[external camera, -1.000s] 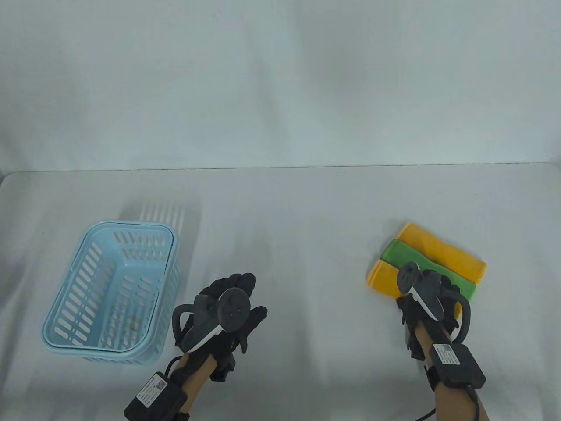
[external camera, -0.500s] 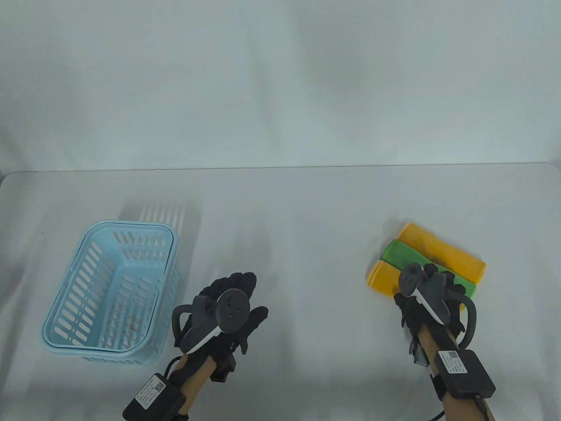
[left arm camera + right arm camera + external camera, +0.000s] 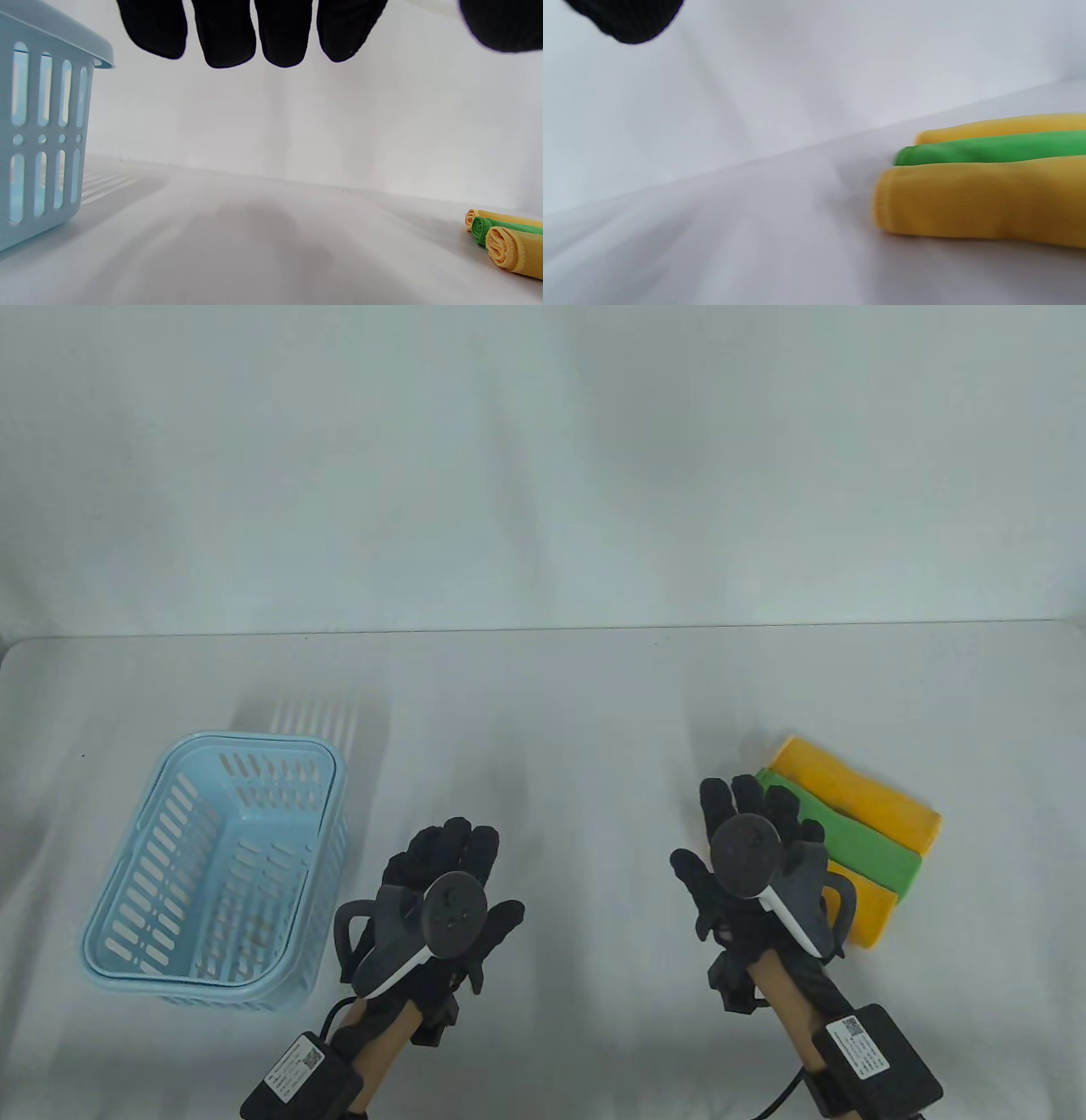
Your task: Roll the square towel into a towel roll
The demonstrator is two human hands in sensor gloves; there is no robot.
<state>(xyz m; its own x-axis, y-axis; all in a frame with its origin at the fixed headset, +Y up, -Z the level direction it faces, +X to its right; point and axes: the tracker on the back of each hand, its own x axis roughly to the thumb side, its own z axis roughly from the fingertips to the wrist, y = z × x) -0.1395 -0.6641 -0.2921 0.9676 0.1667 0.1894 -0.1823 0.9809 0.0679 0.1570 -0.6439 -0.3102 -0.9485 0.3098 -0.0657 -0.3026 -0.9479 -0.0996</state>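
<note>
three finished towel rolls lie touching side by side just to the right of the right hand (image 3: 751, 869), which hovers with fingers spread and nothing in it: a near yellow roll (image 3: 861, 912) partly hidden under the hand, a green roll (image 3: 857, 841) in the middle, and a far yellow roll (image 3: 857, 793) beyond it. the tidy row suggests completed work parked out of the way. the left hand (image 3: 445, 891), likewise spread and holding nothing, floats above the bare white surface (image 3: 577, 712), with a light blue slotted basket (image 3: 110, 891) to its left (likely the rolls' destination, though that is a guess). no flat square towel is visible, so the rolling appears done.
</note>
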